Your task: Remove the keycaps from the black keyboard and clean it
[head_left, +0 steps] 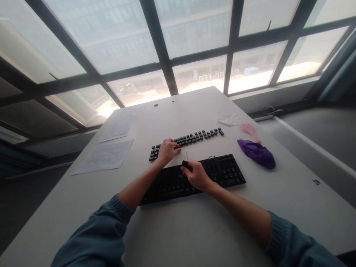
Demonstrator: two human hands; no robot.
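Observation:
My right hand [198, 175] grips a keycap puller [185, 163] with a black handle and thin wire loops, held above the middle of the black keyboard [229, 174]. Beyond the keyboard, loose black keycaps [191, 139] lie in slanting rows on the white table. My left hand [167, 152] is at the left part of these rows, its thumb and fingers closing on a dark keycap [177, 147]. Part of the keyboard's left half is hidden under my forearms, and several keycaps are behind my left hand.
A purple cloth pouch [257, 154] lies on the right, with a pink hairbrush [247, 129] and a clear plastic bag [229, 120] beyond it. Printed paper sheets [104, 155] are on the left of the table [178, 230]. Large windows stand behind the table.

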